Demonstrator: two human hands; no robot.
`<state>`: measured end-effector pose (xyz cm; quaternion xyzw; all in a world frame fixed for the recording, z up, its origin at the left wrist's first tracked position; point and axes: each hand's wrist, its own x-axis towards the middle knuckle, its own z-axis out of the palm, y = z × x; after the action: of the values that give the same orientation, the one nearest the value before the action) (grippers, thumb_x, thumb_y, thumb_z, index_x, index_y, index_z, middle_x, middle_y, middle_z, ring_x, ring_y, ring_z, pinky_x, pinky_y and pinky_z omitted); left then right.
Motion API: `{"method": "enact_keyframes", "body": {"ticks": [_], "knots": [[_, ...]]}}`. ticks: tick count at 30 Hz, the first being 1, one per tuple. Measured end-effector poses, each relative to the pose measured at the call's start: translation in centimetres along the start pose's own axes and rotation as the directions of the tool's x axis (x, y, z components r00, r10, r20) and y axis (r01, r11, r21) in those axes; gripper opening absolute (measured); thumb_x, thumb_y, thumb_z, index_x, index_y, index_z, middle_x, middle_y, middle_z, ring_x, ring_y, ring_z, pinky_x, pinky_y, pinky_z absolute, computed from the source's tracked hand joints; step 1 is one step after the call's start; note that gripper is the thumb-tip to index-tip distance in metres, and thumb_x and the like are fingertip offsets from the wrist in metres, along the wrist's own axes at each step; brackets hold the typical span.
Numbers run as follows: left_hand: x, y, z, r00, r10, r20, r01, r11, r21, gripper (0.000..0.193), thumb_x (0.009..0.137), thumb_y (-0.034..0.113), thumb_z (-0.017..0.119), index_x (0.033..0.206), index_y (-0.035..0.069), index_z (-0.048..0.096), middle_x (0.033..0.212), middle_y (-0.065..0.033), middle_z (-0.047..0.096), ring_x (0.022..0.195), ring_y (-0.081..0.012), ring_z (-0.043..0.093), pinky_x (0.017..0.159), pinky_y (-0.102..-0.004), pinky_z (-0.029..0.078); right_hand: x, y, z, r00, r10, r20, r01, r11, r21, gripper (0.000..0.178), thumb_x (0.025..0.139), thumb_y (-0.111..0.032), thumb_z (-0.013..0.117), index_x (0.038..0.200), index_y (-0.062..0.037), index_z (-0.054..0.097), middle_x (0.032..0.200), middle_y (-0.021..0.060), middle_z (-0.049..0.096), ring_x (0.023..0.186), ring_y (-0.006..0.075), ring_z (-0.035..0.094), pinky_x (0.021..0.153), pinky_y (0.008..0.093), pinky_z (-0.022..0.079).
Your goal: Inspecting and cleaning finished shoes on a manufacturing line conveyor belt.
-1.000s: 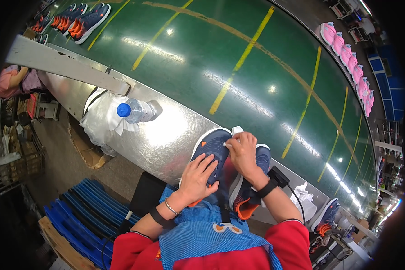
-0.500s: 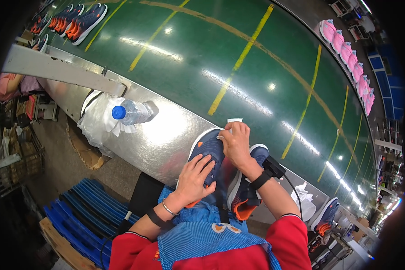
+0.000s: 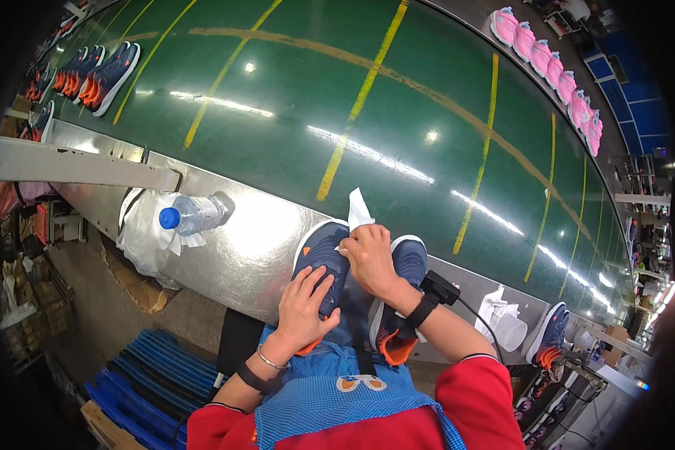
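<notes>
A navy sneaker with a white sole and an orange toe mark lies toe-away at the edge of the metal ledge. Across its upper rests my left hand, fingers over the top and thumb along the side, gripping it. My right hand pinches a white wipe against the sneaker's right side near the toe. Part of the wipe sticks up beyond the fingers. The second navy sneaker, with an orange heel lining, lies under my right wrist and is partly covered by it.
Beyond the metal ledge runs a green conveyor belt with yellow lines. A blue-capped bottle lies beside a white plastic bag. Crumpled white paper and another sneaker are at right. A metal bar crosses at left.
The view has shifted, so the bench appears farther left. My right hand still pinches the wipe, which now stands up higher above the fingers. My left hand stays on the sneaker.
</notes>
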<state>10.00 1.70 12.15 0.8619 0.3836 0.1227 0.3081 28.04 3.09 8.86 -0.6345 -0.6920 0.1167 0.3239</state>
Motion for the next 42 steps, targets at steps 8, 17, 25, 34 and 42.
{"method": "enact_keyframes", "body": {"ticks": [8, 17, 25, 34, 42], "knots": [[0.0, -0.1, 0.2, 1.000, 0.010, -0.017, -0.010, 1.000, -0.010, 0.053, 0.060, 0.021, 0.069, 0.109, 0.005, 0.056, 0.119, -0.0118, 0.049, 0.112, -0.0327, 0.045, 0.089, -0.0415, 0.041, 0.1, 0.2, 0.1, 0.974, 0.166, 0.157, -0.150, 0.982, -0.112, 0.004, 0.069, -0.011, 0.060, 0.070, -0.0069, 0.062, 0.079, 0.0068, 0.051, 0.087, 0.0244, 0.048, 0.084, 0.0404, 0.032], [-0.4, 0.1, 0.3, 0.999, 0.053, -0.001, -0.053, 0.999, -0.007, 0.055, 0.060, 0.014, 0.068, 0.111, 0.004, 0.052, 0.120, -0.0147, 0.046, 0.112, -0.0379, 0.043, 0.095, -0.0452, 0.037, -11.1, -1.3, -21.1, 0.691, 0.712, -0.129, -0.511, 0.607, 0.609, 0.006, 0.087, -0.004, 0.053, 0.093, -0.0029, 0.053, 0.094, 0.0036, 0.056, 0.081, 0.0074, 0.049, 0.073, 0.0224, 0.041], [-0.3, 0.9, 0.3, 0.996, 0.076, 0.036, -0.078, 0.996, 0.040, 0.053, 0.062, 0.009, 0.066, 0.113, 0.002, 0.050, 0.121, -0.0156, 0.045, 0.112, -0.0344, 0.044, 0.095, -0.0409, 0.037, -28.2, 4.4, -21.5, 0.287, 0.849, -0.443, -0.786, 0.473, 0.398, 0.007, 0.083, -0.006, 0.056, 0.089, -0.0040, 0.054, 0.078, 0.0027, 0.053, 0.071, 0.0093, 0.047, 0.063, 0.0233, 0.038], [-0.4, 0.9, 0.3, 0.993, 0.102, 0.053, -0.105, 0.992, 0.075, 0.055, 0.062, 0.013, 0.068, 0.113, 0.004, 0.051, 0.121, -0.0155, 0.045, 0.112, -0.0339, 0.043, 0.096, -0.0407, 0.036, -32.7, 5.2, -18.2, 0.483, 0.833, -0.269, -0.859, 0.391, -0.331, 0.052, 0.070, -0.008, 0.067, 0.118, -0.0083, 0.048, 0.124, 0.0236, 0.038, 0.116, 0.0378, 0.036, 0.098, 0.0430, 0.030], [-1.3, 0.2, -1.5, 0.991, 0.058, 0.116, -0.049, 0.996, -0.078, 0.066, 0.064, 0.019, 0.070, 0.123, 0.003, 0.043, 0.124, -0.0180, 0.040, 0.117, -0.0345, 0.038, 0.099, -0.0413, 0.033, -26.2, 1.0, -17.2, 0.594, 0.759, -0.268, -0.738, 0.646, 0.193, 0.027, 0.067, -0.009, 0.070, 0.093, -0.0060, 0.062, 0.105, 0.0144, 0.050, 0.099, 0.0267, 0.049, 0.085, 0.0360, 0.040]]}}
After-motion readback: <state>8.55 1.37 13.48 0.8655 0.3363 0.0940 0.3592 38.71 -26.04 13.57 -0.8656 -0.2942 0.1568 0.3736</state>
